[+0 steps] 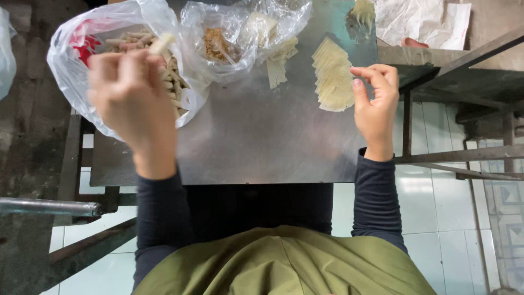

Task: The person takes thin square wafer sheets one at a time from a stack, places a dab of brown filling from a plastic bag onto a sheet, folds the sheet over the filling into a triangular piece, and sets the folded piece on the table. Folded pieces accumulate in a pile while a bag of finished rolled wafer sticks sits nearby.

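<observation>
My left hand [128, 98] is raised over a clear plastic bag of rolled pastry sticks [82, 60] at the left of a steel tabletop [256, 136]. Its fingers pinch one pale rolled piece [162, 42]. My right hand [375, 101] hovers beside a fanned stack of thin pale wrapper sheets [333, 76], fingers curled and apart, holding nothing that I can see. A second clear bag [218, 41] with brown crumbly filling sits between the two, and a few loose wrappers [278, 63] lie next to it.
A crumpled white plastic sheet [420, 22] lies at the back right. Dark metal frame bars [464, 158] run along the right side, and a steel pipe [49, 207] juts in at lower left. White floor tiles [436, 218] show below the table.
</observation>
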Demonstrator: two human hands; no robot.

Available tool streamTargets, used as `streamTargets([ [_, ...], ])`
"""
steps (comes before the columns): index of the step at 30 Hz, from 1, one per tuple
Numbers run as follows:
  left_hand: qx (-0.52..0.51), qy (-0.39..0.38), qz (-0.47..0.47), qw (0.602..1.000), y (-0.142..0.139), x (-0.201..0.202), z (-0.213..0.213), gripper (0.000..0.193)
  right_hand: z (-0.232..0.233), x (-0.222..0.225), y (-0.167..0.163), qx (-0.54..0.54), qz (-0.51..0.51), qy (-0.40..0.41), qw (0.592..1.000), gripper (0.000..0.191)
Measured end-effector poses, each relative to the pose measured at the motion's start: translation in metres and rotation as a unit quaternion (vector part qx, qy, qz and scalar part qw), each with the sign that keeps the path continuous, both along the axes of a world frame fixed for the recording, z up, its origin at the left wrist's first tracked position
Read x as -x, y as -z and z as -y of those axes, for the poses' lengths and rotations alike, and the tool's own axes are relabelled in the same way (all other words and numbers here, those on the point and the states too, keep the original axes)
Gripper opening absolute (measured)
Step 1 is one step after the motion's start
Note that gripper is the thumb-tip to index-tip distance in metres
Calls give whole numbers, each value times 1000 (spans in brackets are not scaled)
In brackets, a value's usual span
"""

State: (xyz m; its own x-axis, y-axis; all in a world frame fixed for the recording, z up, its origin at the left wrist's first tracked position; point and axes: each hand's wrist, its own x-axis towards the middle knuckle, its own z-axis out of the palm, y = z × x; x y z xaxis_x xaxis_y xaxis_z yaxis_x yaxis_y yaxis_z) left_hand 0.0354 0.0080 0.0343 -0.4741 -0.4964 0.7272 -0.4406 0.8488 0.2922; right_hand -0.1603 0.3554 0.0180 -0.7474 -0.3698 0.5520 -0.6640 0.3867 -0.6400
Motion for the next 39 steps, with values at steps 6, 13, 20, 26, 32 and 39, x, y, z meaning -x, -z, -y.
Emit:
streamTargets([
  [6, 131, -62, 68, 987, 5, 26, 50, 22, -24, 16, 11, -59, -13, 25, 998, 16],
  [13, -211, 230, -106, 944, 16, 63, -41, 7, -23, 12, 26, -219, 2, -115, 969, 21],
  [20, -1, 492, 125, 861, 76, 143, -154, 16, -12, 15, 36, -214, -2, -102, 972, 21],
  [26, 27, 461, 148, 875, 104, 184, -173, 11, -11, 17, 47, -141, 61, -101, 983, 24],
  [32, -155, 482, 81, 859, 100, 188, -168, 16, -13, 27, 58, -90, 93, -63, 990, 9],
  [39, -90, 470, 110, 871, 100, 180, -168, 11, -16, 26, 56, -106, 76, -112, 985, 25],
])
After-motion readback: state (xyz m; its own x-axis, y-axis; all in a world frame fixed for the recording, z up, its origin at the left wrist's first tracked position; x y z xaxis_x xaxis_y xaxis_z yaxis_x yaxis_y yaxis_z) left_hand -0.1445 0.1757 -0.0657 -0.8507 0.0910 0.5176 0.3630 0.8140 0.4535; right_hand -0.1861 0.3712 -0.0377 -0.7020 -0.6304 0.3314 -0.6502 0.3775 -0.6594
